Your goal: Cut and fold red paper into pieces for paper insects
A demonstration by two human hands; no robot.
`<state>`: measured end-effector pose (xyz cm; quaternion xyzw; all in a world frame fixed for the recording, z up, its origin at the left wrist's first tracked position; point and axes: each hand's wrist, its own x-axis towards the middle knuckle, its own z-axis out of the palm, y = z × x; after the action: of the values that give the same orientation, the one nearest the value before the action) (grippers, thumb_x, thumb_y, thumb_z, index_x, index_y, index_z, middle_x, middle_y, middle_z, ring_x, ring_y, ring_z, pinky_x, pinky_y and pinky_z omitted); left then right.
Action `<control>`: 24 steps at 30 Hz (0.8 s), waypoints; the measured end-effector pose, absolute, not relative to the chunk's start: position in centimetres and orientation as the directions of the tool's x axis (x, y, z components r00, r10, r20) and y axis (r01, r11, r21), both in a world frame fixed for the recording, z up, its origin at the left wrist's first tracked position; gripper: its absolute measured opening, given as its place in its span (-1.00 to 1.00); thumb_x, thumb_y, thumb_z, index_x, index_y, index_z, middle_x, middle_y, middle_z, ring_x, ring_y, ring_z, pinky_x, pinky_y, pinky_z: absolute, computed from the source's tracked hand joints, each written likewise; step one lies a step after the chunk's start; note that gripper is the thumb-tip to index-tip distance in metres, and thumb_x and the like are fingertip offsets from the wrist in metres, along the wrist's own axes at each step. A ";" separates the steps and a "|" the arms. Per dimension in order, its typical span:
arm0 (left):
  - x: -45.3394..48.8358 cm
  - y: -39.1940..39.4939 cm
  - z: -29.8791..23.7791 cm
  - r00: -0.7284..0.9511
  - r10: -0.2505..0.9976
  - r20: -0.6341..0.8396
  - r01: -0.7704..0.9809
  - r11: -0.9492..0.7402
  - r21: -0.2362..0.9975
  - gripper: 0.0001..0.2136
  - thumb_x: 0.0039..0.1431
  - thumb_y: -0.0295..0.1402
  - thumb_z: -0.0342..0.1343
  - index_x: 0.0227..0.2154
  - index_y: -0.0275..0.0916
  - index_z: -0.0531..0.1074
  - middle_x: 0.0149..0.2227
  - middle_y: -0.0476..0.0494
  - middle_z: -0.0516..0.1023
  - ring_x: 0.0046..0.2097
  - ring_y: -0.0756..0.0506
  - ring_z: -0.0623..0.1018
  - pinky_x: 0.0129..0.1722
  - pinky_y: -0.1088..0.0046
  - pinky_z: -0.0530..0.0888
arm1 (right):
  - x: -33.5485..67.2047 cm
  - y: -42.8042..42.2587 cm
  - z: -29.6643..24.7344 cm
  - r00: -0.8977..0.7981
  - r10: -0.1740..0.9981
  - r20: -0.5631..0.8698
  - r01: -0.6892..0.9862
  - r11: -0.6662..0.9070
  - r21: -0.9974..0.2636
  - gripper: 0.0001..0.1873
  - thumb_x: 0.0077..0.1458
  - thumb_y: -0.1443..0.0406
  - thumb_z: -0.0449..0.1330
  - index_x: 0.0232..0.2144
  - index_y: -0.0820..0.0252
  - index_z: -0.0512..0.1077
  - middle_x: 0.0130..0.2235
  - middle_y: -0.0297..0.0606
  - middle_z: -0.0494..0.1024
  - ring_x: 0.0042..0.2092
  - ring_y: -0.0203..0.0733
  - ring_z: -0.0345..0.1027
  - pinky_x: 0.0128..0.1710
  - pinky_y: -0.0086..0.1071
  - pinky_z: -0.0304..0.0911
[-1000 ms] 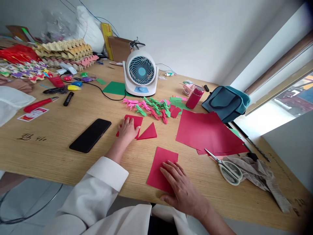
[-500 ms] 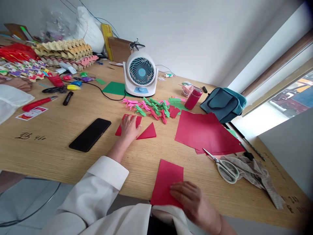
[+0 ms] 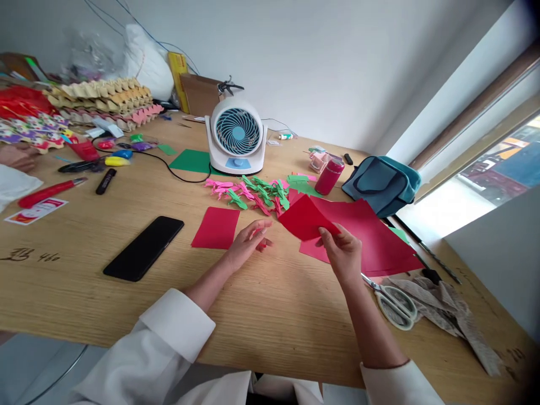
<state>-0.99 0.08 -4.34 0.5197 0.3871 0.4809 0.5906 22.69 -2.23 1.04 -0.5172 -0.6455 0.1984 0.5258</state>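
Note:
My right hand [image 3: 343, 253] is closed on the lower edge of a red paper sheet [image 3: 306, 219] and holds it tilted above the table, over the stack of red sheets [image 3: 375, 239]. Just left of it, my left hand [image 3: 248, 242] has its fingers curled around a small red paper piece [image 3: 259, 231], mostly hidden under the hand. A folded red square [image 3: 216, 228] lies flat on the wooden table [image 3: 270, 315] to the left of that hand. A heap of small pink and green folded paper figures [image 3: 253, 191] lies beyond both hands.
A black phone [image 3: 143, 247] lies at the left. Scissors [image 3: 392, 304] and a crumpled cloth [image 3: 447, 309] are at the right. Farther back stand a white fan [image 3: 237, 135], a red bottle [image 3: 329, 175], a blue bag [image 3: 382, 183] and a green sheet [image 3: 192, 160]. Another person's hand [image 3: 17, 157] shows at the left edge.
My right hand lifted the red sheet from the table's near edge up and away towards the red stack. My left hand slid right off the red square onto the small red piece.

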 end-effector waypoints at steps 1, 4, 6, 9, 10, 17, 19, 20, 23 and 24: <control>-1.0 0.2 -4.5 0.294 0.956 -0.005 -0.243 0.079 0.967 -0.47 0.12 0.05 0.13 0.02 -0.21 0.37 0.04 -0.29 0.48 -0.25 -0.10 0.62 -0.46 0.53 0.44 | 22.5 -2.7 0.5 0.026 0.850 0.526 0.448 0.460 -0.766 -0.84 0.17 0.27 0.16 -0.25 0.14 0.53 -0.38 -0.27 0.57 -0.33 -0.15 0.48 -0.30 -0.29 0.38; -1.0 0.3 -4.9 0.496 0.864 -0.088 -0.440 0.337 0.832 -0.38 0.12 0.19 0.00 0.00 -0.24 0.39 0.00 -0.34 0.52 -0.21 -0.16 0.62 -0.43 0.44 0.49 | 22.2 -3.9 -1.0 -0.229 0.746 0.626 0.439 0.653 -0.618 -0.67 0.11 0.47 0.10 -0.14 0.08 0.51 -0.03 -0.18 0.54 0.00 -0.09 0.44 0.01 -0.16 0.34; -0.9 0.3 -4.9 0.545 0.833 -0.091 -0.514 0.418 0.749 -0.36 0.11 0.22 -0.02 -0.05 -0.28 0.43 -0.08 -0.33 0.57 -0.20 -0.17 0.62 -0.40 0.43 0.51 | 22.1 -4.4 -1.8 -0.357 0.699 0.620 0.435 0.711 -0.552 -0.54 0.05 0.55 0.06 -0.09 0.06 0.49 0.05 -0.15 0.49 0.06 -0.10 0.40 0.04 -0.16 0.34; -0.8 -0.1 -4.5 0.458 0.882 -0.114 -0.546 0.381 0.746 -0.56 0.07 -0.02 0.23 -0.13 -0.28 0.48 -0.17 -0.23 0.63 -0.24 -0.10 0.62 -0.32 0.47 0.51 | 22.2 -4.9 -2.5 -0.456 0.666 0.590 0.428 0.746 -0.511 -0.44 -0.01 0.61 0.01 -0.05 0.07 0.46 0.11 -0.13 0.43 0.09 -0.10 0.37 0.02 -0.19 0.36; -0.8 -0.2 -4.4 0.417 0.899 -0.130 -0.537 0.359 0.763 -0.62 0.04 -0.13 0.30 -0.16 -0.28 0.50 -0.19 -0.20 0.64 -0.26 -0.08 0.62 -0.30 0.48 0.51 | 22.2 -4.9 -2.6 -0.480 0.660 0.577 0.424 0.751 -0.506 -0.42 -0.03 0.62 0.00 -0.04 0.08 0.45 0.12 -0.13 0.42 0.10 -0.10 0.36 0.01 -0.20 0.37; -0.5 -0.4 -4.1 0.236 0.950 -0.205 -0.476 0.297 0.828 -0.59 -0.17 -0.29 0.44 -0.21 -0.30 0.55 -0.21 -0.17 0.66 -0.26 -0.10 0.62 -0.26 0.41 0.53 | 21.8 -5.0 -3.2 -0.490 0.668 0.560 0.412 0.744 -0.527 -0.48 -0.01 0.59 0.07 -0.05 0.06 0.44 0.24 -0.10 0.21 0.18 -0.02 0.26 0.09 -0.09 0.32; -0.5 -0.3 -4.1 0.210 0.952 -0.222 -0.478 0.298 0.826 -0.58 -0.20 -0.29 0.45 -0.21 -0.28 0.55 -0.20 -0.16 0.66 -0.26 -0.09 0.62 -0.28 0.44 0.53 | 21.7 -4.8 -3.3 -0.425 0.692 0.584 0.418 0.722 -0.552 -0.56 0.02 0.55 0.12 -0.08 0.07 0.45 0.26 -0.09 0.15 0.19 0.00 0.24 0.12 -0.05 0.29; -0.5 -0.4 -4.1 0.205 0.950 -0.234 -0.475 0.305 0.825 -0.57 -0.22 -0.30 0.46 -0.21 -0.28 0.55 -0.20 -0.15 0.66 -0.27 -0.08 0.62 -0.29 0.46 0.53 | 21.6 -4.7 -3.2 -0.396 0.706 0.587 0.417 0.708 -0.570 -0.60 0.04 0.53 0.15 -0.09 0.07 0.45 0.27 -0.08 0.14 0.18 0.01 0.25 0.12 -0.05 0.29; -0.4 -0.6 -4.0 0.226 0.938 -0.262 -0.465 0.340 0.817 -0.54 -0.22 -0.30 0.46 -0.19 -0.28 0.54 -0.21 -0.16 0.66 -0.25 -0.09 0.62 -0.26 0.43 0.54 | 21.4 -4.5 -3.1 -0.354 0.753 0.555 0.403 0.659 -0.635 -0.68 0.08 0.46 0.20 -0.10 0.07 0.45 0.27 -0.06 0.15 0.14 0.00 0.30 0.07 -0.08 0.32; -0.2 -0.7 -4.0 0.239 0.935 -0.264 -0.463 0.348 0.815 -0.53 -0.22 -0.30 0.46 -0.17 -0.28 0.54 -0.21 -0.17 0.66 -0.24 -0.10 0.62 -0.24 0.42 0.54 | 21.4 -4.5 -3.1 -0.350 0.765 0.540 0.397 0.644 -0.655 -0.69 0.09 0.44 0.21 -0.10 0.07 0.45 0.26 -0.06 0.18 0.13 -0.01 0.32 0.05 -0.11 0.33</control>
<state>-0.23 -0.68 -4.02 0.3059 0.3851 0.4820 0.7251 21.39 -4.49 -3.05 -0.3658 -0.7942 0.2108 0.4372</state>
